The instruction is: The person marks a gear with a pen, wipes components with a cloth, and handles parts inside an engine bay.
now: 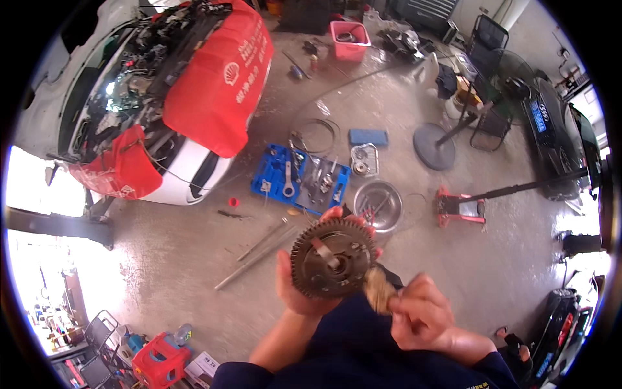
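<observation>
A dark metal gear (315,272) with teeth around its rim rests in my left hand (303,300). Its flat face is turned up, and a short lighter rod or shaft slants across the middle. My left fingers wrap under the gear and show past its far edge. Just right of the gear, my right hand (422,314) pinches a tan, rag-like piece (380,292). Blur hides its exact kind. The tan piece is close against the gear's right edge; whether they touch, I cannot tell.
On the floor ahead lie a blue tool case (264,185), a metal bowl (397,207), a metal cover (372,157), a blue block (368,137) and long rods (240,270). A red-draped car (214,97) stands far left, a red floor jack (449,207) right. Behind is a pink bin (350,50).
</observation>
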`<state>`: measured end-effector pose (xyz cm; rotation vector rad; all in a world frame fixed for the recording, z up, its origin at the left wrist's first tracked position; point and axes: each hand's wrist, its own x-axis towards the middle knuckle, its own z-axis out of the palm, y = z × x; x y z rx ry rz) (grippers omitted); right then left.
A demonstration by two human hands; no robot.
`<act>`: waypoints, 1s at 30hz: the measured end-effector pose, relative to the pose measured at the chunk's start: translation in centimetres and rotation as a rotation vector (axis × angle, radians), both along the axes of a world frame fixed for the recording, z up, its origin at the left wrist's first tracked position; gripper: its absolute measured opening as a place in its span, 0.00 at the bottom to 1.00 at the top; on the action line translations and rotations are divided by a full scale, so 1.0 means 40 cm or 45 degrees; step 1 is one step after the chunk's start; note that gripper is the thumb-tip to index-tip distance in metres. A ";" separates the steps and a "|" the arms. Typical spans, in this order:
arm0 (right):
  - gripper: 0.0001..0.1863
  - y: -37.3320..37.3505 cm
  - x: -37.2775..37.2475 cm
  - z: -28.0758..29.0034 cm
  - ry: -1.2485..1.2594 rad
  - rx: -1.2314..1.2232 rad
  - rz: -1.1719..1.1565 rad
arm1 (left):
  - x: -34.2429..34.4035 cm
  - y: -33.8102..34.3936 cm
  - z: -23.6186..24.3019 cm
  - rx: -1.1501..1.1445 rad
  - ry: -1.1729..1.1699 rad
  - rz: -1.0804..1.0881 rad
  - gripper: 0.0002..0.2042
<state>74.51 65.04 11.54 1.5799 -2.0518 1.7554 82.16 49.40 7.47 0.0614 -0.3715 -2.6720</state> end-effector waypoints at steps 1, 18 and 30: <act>0.23 -0.003 -0.007 -0.011 0.008 0.080 -0.012 | 0.016 0.002 -0.019 0.048 -0.038 -0.044 0.45; 0.17 0.092 -0.120 -0.139 -0.789 0.590 -0.170 | -0.066 -0.011 -0.110 0.306 -0.267 -0.172 0.41; 0.14 0.166 -0.701 -0.468 -2.232 -0.169 -0.577 | -0.563 0.016 -0.397 0.375 -0.537 -0.421 0.41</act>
